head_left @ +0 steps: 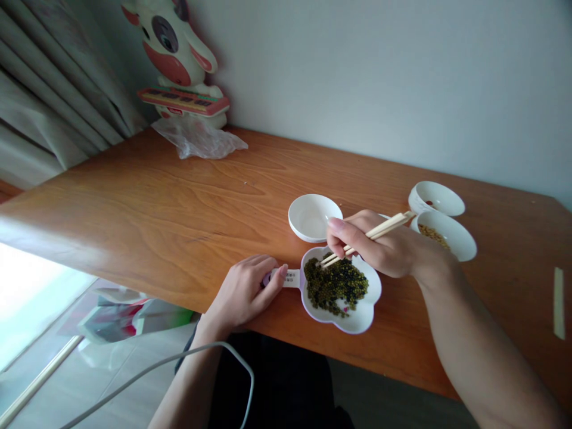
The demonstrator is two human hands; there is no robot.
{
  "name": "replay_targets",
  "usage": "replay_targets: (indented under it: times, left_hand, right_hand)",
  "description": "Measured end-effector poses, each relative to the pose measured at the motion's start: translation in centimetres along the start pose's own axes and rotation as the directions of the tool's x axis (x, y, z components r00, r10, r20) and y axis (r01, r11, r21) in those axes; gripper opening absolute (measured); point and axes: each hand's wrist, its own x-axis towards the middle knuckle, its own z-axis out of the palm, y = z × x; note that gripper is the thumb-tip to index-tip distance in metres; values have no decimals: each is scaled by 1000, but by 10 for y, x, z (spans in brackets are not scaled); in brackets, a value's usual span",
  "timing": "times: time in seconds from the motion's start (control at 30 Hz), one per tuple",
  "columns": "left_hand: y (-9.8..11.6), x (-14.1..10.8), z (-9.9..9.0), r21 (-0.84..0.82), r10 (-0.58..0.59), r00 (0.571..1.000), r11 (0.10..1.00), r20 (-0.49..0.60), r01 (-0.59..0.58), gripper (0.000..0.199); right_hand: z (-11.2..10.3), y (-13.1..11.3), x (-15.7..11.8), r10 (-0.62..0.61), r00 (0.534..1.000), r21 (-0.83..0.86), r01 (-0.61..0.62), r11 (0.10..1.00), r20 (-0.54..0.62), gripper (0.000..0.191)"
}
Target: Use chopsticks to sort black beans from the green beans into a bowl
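On a wooden table (214,202), near its front edge, the left hand (248,286) curls its fingers round the handle (292,278) of a flower-shaped dish (364,319) of mung beans (344,283), which wooden chopsticks (388,226) pinched in the right hand (384,253) could scatter by slipping.

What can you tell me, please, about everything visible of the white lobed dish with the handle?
The lobed dish is white, edged in pale purple, and looks like plastic. Its short handle bears dark printed characters; the left hand grips its end. The dish lies open side up near the front edge of the wooden table, holding small green and dark beans, with some bare floor showing. Chopsticks in the right hand have their tips at the beans.
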Motion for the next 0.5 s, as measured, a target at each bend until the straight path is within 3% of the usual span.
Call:
replay_targets:
  times: [0.5]
  left_hand:
    - [-1, -1, 0, -9, -13, 1000, 1000, 19, 13, 38]
  right_hand:
    - [3, -1, 1, -5, 1000, 34, 5, 999, -20, 60]
